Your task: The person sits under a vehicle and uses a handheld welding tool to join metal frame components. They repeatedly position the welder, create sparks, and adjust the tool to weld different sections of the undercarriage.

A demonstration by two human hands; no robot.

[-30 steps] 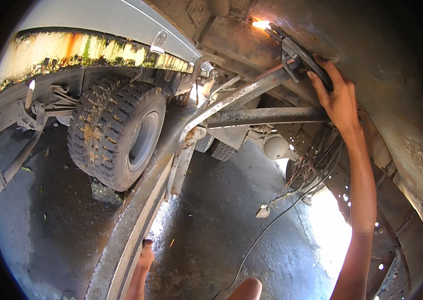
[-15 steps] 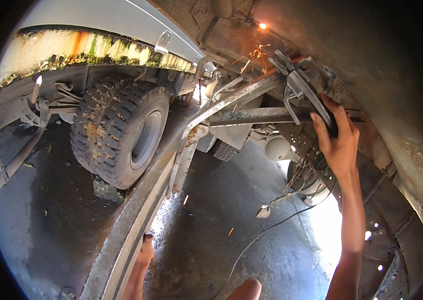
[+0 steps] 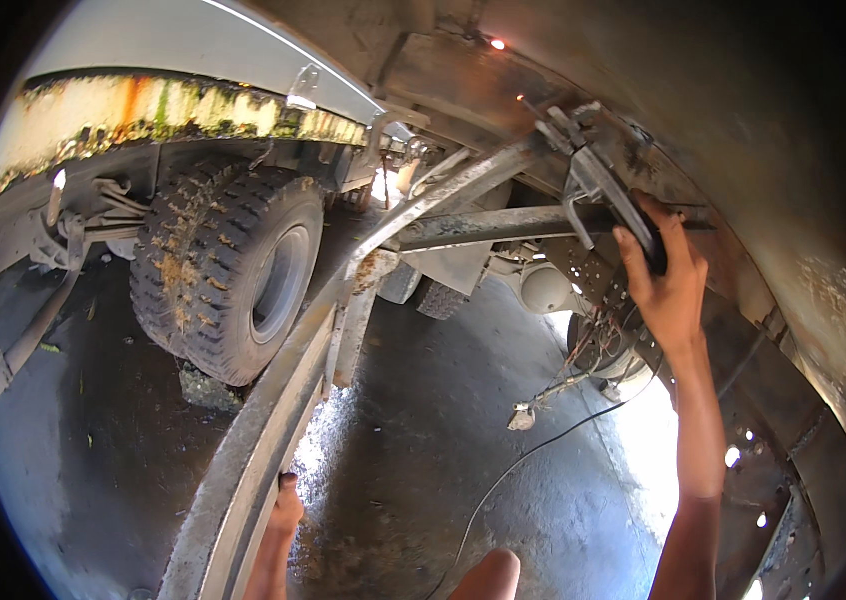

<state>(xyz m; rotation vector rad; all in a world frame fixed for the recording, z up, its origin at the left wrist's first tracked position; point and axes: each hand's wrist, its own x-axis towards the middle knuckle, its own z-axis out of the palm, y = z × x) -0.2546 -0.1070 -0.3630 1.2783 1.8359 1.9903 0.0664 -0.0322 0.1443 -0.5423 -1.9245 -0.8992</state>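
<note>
Raised at the upper right, my right hand point(image 3: 671, 280) is wrapped round the dark handle of a welding electrode holder point(image 3: 600, 182). The holder's jaws point up and left, close to the upper end of a long grey metal beam point(image 3: 273, 385). A small red glow point(image 3: 498, 44) shows on the rusty metal above. Low in the view, my left hand point(image 3: 285, 512) closes on the beam's edge; part of its fingers is behind the metal. I cannot make out an electrode in the jaws.
A large muddy truck tyre point(image 3: 233, 265) stands at the left beside a stone block point(image 3: 209, 388). Overhead curves a rusty metal panel point(image 3: 743, 150). A crosswise metal bar point(image 3: 503, 228) runs behind the beam. Loose wires point(image 3: 583, 365) hang at the right, and a dark cable point(image 3: 508, 470) trails over the floor.
The bright orange sparks near the jaws have died away to a tiny point, and the glow above is redder. The whole view has shifted slightly; both hands keep their grips.
</note>
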